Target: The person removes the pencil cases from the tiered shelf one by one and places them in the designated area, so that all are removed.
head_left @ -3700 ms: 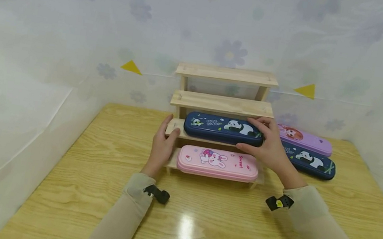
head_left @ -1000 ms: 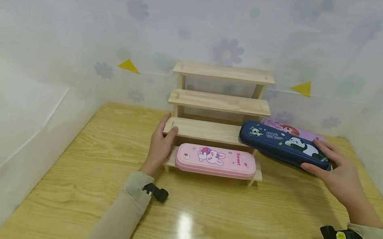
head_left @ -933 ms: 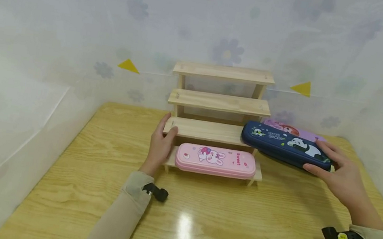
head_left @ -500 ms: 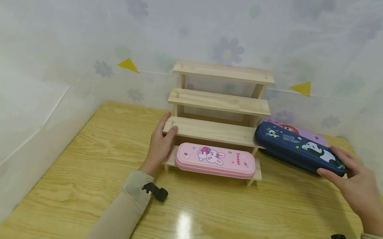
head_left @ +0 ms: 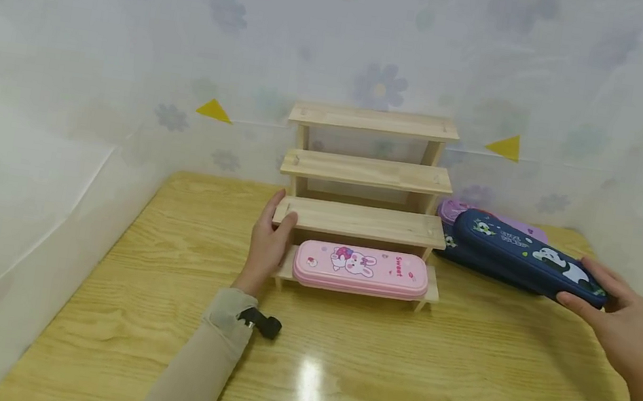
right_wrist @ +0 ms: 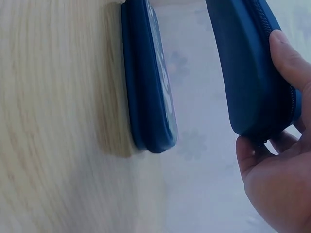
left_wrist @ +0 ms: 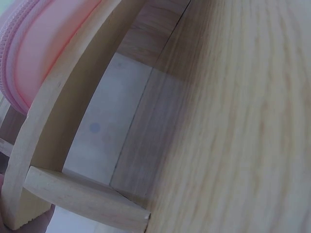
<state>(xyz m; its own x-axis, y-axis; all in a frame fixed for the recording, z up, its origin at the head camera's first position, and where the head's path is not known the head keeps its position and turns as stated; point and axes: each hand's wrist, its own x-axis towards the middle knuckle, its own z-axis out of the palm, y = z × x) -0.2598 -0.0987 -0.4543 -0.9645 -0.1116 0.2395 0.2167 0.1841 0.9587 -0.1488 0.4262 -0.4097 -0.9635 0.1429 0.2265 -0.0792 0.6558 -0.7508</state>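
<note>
My left hand (head_left: 270, 241) grips the left end of the second step up on a wooden stepped rack (head_left: 356, 220), thumb at the front and fingers behind. In my right hand (head_left: 628, 322) is a navy panda pencil case (head_left: 526, 253), pinched at its right end between thumb and fingers. The right wrist view shows that zipped case (right_wrist: 252, 73) raised clear of a second navy pencil case (right_wrist: 146, 82) lying on the table. A pink rabbit pencil case (head_left: 361, 270) lies along the lowest step. The upper three steps are bare.
A purple pencil case (head_left: 452, 209) lies behind the navy ones, right of the rack and mostly hidden. The wood-grain table (head_left: 371, 372) reaches back to a white flowered curtain (head_left: 295, 39), which also encloses both sides.
The navy panda pencil case has come off the second step and moved right in my right hand, over the other navy case. My left hand stays on the rack.
</note>
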